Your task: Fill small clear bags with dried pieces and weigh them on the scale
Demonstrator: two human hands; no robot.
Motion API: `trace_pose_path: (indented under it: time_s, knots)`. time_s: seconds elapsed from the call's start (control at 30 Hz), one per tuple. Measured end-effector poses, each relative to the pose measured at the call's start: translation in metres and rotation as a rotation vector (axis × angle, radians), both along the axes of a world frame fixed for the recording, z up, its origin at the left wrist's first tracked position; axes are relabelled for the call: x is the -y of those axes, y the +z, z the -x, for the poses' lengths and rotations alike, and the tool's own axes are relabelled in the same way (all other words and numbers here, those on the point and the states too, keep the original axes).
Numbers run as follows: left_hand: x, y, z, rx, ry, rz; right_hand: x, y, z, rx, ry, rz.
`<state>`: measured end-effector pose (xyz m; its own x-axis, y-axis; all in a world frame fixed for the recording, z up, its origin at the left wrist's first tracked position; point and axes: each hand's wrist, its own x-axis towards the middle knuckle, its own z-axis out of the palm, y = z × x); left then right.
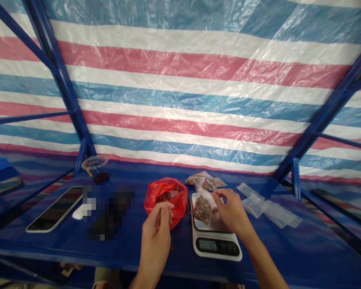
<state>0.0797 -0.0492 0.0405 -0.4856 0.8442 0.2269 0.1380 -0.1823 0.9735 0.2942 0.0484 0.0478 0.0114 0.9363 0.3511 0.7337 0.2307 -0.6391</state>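
Observation:
My left hand (158,218) hovers at the front of a red plastic bag (166,196) filled with brownish pieces, its fingers pinched together on something I cannot make out. My right hand (231,208) holds the top of a small clear bag (202,208) partly filled with the same brown pieces. That bag rests on the plate of a white digital kitchen scale (214,241).
Filled small bags (205,181) lie behind the scale, and empty clear bags (267,206) lie to its right. A phone (55,208), a white object (78,212) and a lidded plastic cup (96,168) sit at the left. Blue frame posts (295,176) flank the blue shelf (180,257).

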Motion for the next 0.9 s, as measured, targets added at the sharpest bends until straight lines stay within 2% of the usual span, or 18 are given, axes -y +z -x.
trace_pose_path:
  time_s: [0.1,0.17,0.3,0.4,0.5,0.63,0.7,0.77,0.9]
  knots:
    - [0.001,0.002,-0.003,-0.098,-0.045,-0.063,0.011,0.018,0.012,-0.301,0.298,0.008]
    - [0.003,0.003,-0.006,-0.219,-0.074,-0.121,0.016,0.025,0.017,-0.432,0.328,0.038]
    - [0.009,0.002,-0.008,-0.473,-0.133,-0.196,0.008,0.022,0.011,-0.737,0.106,0.019]
    - [0.012,0.002,-0.007,-0.549,-0.154,-0.2,-0.005,0.013,-0.001,-0.872,-0.071,-0.063]
    - [0.012,0.003,-0.005,-0.56,-0.141,-0.188,-0.014,0.003,-0.008,-0.693,-0.148,-0.125]
    - [0.012,0.005,-0.003,-0.541,-0.12,-0.17,-0.015,-0.007,-0.007,-0.262,0.034,-0.151]
    - [0.013,0.005,-0.002,-0.536,-0.118,-0.168,-0.015,-0.008,-0.009,-0.139,0.079,-0.145]
    - [0.013,0.005,-0.001,-0.535,-0.12,-0.17,-0.017,-0.007,-0.016,-0.075,0.009,-0.138]
    - [0.012,0.004,-0.001,-0.534,-0.125,-0.17,-0.025,-0.009,-0.049,0.067,-0.252,-0.12]
